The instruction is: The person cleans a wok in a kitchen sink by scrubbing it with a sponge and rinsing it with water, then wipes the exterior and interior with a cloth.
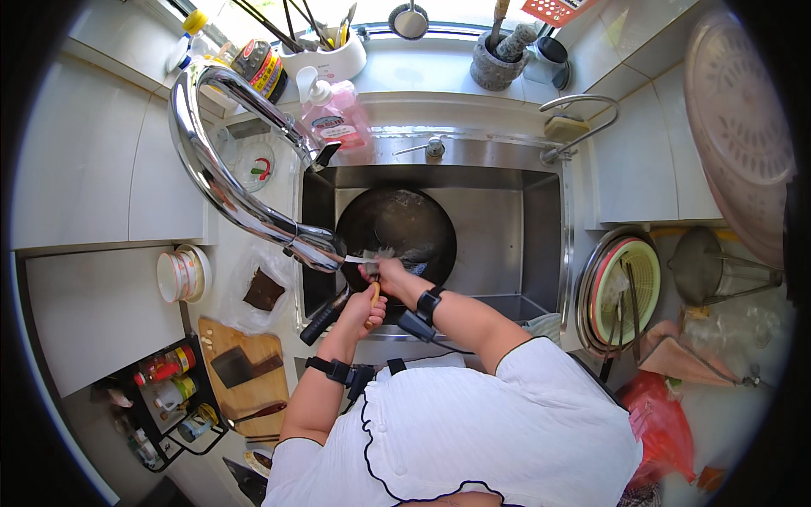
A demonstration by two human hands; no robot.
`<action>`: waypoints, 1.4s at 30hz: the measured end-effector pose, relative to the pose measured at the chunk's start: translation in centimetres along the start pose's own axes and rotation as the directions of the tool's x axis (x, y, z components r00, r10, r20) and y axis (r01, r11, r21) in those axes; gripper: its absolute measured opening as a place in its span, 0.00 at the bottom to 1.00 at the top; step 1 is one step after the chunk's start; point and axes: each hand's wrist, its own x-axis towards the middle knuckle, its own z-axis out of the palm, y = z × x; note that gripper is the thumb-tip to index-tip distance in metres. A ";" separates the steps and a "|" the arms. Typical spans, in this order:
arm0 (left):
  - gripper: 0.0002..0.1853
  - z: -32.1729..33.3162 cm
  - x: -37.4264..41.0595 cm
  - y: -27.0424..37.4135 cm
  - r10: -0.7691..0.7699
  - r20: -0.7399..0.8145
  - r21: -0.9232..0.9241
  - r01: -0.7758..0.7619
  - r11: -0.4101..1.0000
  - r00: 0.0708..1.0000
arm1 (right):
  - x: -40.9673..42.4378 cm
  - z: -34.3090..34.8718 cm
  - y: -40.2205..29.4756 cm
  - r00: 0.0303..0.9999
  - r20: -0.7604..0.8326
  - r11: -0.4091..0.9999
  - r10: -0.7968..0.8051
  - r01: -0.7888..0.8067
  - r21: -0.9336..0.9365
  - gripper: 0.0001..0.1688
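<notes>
My left hand (367,307) grips the tan wooden handle (376,292) of a utensil over the near left part of the sink. My right hand (389,275) is closed around a greyish scrubber (379,255) at the utensil's other end, which is mostly hidden. Beside the scrubber, a stream of water (358,259) runs from the chrome faucet (317,247). Below both hands a dark wok (405,222) rests in the steel sink (488,234), with some water inside. The wok's black handle (324,317) points toward the sink's near left corner.
Left of the sink are a plastic bag (234,298) and a cutting board (269,355) bearing a cleaver (234,367). A pink soap bottle (339,120) stands behind it. At right sit stacked basins with a green colander (643,279). A stone mortar (497,66) occupies the sill.
</notes>
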 end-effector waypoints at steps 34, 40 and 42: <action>0.18 -5.2 -8.7 -0.4 0.013 0.079 0.549 -0.054 0.834 0.997 | -0.2 -6.5 -12.1 0.772 0.581 0.191 -0.257 0.630 -0.752 0.15; 0.19 -1.9 -4.7 -2.6 -0.001 0.053 0.391 -0.020 0.920 0.999 | 1.2 -4.9 -4.3 0.949 -0.212 0.962 -0.232 0.256 0.092 0.18; 0.20 -0.9 -2.8 -2.7 0.089 -0.011 0.518 -0.071 0.852 0.996 | 2.6 -4.2 -1.8 0.984 -0.144 0.931 -0.101 0.144 0.335 0.17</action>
